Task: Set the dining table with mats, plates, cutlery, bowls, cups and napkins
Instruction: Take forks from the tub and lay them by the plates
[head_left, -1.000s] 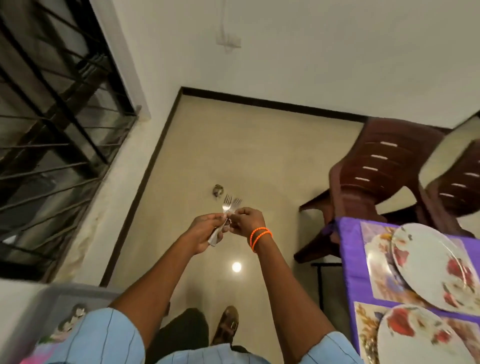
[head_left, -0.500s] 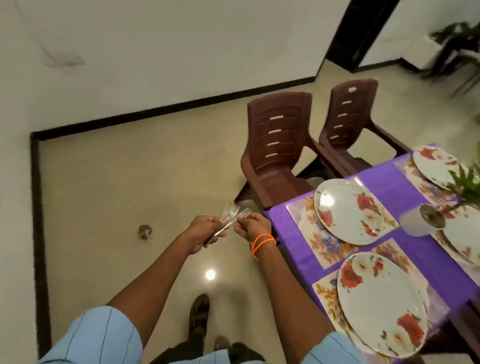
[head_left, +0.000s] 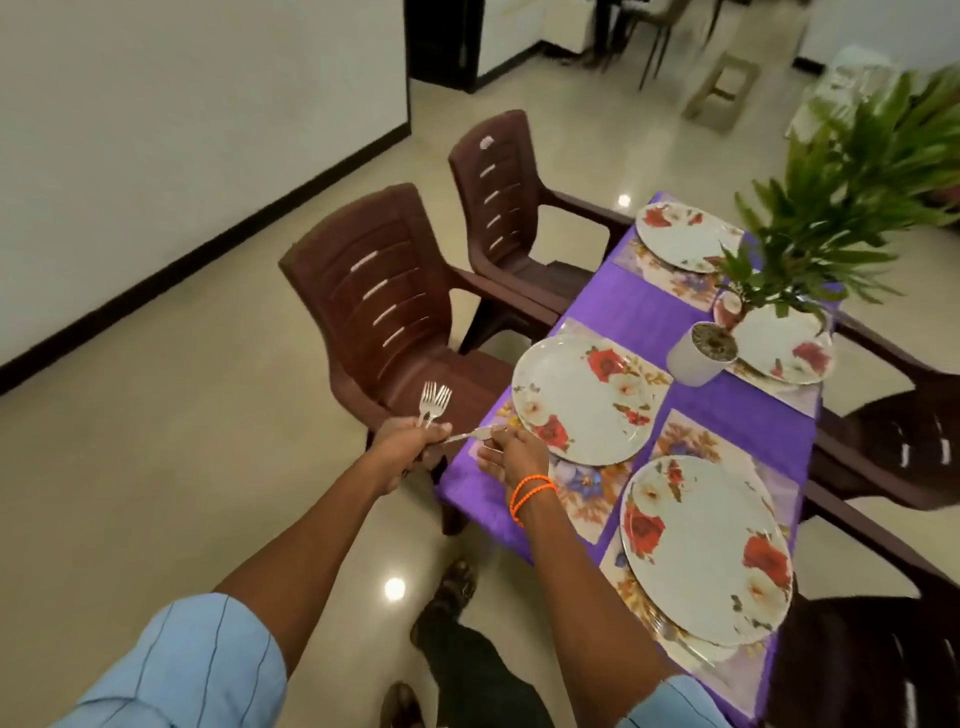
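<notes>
2 hands met over the near-left corner of the purple tablecloth (head_left: 623, 312). The left hand (head_left: 410, 441) was curled tight round a bundle of forks (head_left: 435, 402), their tines standing up above the fist; how many it held could not be told. Just to the right of that fist, the right hand (head_left: 511, 452) pinched a single fork (head_left: 475, 434) between thumb and fingertips, the piece lying nearly flat with its other end reaching back to the left fist, so the 2 grips were almost touching. An orange band (head_left: 530, 496) circled the right wrist.

Directly right of the pinched fork lay a floral plate (head_left: 587, 400) on a floral mat (head_left: 587, 483), the fork's end just beside the plate's near-left rim. Below and right of the right hand sat a 2nd floral plate (head_left: 706, 551) on its own mat. Further from the grips were 2 more plates, 1 at the far end (head_left: 685, 236) and 1 partly behind a white pot (head_left: 696, 356) holding a leafy plant (head_left: 841, 208).

Beyond the left fist stood a brown plastic chair (head_left: 384, 312), with a 2nd chair (head_left: 498, 197) behind it. Pale tiled floor (head_left: 182, 467) spread under both arms, and light blue sleeves (head_left: 197, 670) showed near the bottom edge.
</notes>
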